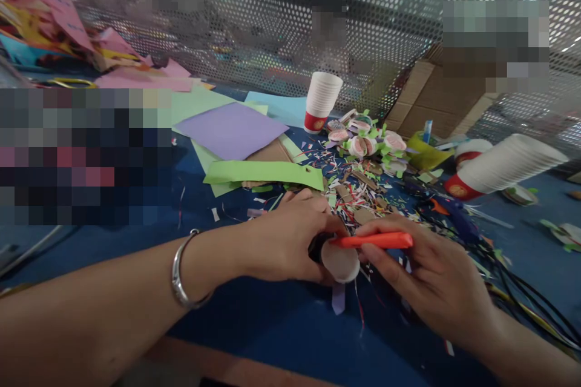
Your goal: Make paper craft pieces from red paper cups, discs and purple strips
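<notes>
My left hand (pixel 285 240) is closed around a small round cup-shaped piece with a pale bottom (pixel 340 261), held low over the blue table (pixel 281 320). My right hand (pixel 422 278) grips an orange tool (pixel 374 240), a pen or cutter, whose tip touches the piece at its upper edge. A silver bangle (pixel 180 272) sits on my left wrist. Both hands meet just in front of a heap of paper scraps (pixel 358 193).
Purple (pixel 231 129) and green (pixel 265 172) paper sheets lie behind my left hand. An upright paper cup (pixel 321 101), several finished paper flowers (pixel 367 145), a lying stack of cups (pixel 503 166) and black cables (pixel 521 284) are to the right. A perforated metal screen (pixel 290 17) stands behind.
</notes>
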`<state>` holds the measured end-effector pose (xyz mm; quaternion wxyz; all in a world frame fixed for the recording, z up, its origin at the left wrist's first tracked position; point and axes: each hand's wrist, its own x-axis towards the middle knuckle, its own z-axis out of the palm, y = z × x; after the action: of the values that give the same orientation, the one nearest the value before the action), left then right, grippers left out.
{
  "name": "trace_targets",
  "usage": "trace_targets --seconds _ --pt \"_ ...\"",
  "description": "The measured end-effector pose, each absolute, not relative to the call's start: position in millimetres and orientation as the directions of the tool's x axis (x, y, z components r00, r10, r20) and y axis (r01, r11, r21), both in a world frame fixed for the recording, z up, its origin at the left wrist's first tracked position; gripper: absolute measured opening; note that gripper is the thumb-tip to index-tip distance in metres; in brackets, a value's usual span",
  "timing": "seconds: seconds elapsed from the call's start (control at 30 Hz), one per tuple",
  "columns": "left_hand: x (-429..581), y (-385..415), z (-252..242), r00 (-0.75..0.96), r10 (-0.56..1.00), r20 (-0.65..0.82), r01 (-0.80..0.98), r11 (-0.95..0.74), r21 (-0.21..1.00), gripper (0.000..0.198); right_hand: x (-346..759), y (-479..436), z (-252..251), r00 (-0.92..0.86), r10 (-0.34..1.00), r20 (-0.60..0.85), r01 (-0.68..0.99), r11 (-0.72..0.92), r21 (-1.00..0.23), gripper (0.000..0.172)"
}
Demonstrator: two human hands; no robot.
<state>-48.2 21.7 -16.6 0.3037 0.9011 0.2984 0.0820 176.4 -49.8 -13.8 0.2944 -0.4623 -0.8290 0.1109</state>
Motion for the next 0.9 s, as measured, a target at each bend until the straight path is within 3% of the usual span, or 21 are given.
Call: trace_targets --seconds 0.37,0.53,0.9 --pt "-47.2 24.8 -15.5 0.811 0.575 -0.106 0.506 -0.599 0.621 0.051 185.7 -59.2 -3.7 -0.467 0.832 0.3 0.631 0.551 -0.546 0.013" --pt "-46.3 23.5 -15.2 0.799 0.595 -0.083 0.513 -0.604 0.61 0.049 183.2 -56.2 -10.6 -0.382 0.838 0.389 0.671 0.542 -0.507 0.011" --pt "-45.9 23.7 -17.3 0.809 0.585 -0.059 0.491 -0.616 0.616 0.05 183.6 -52.9 -16.2 -0.452 0.79 0.415 0.692 0.604 -0.396 0.015"
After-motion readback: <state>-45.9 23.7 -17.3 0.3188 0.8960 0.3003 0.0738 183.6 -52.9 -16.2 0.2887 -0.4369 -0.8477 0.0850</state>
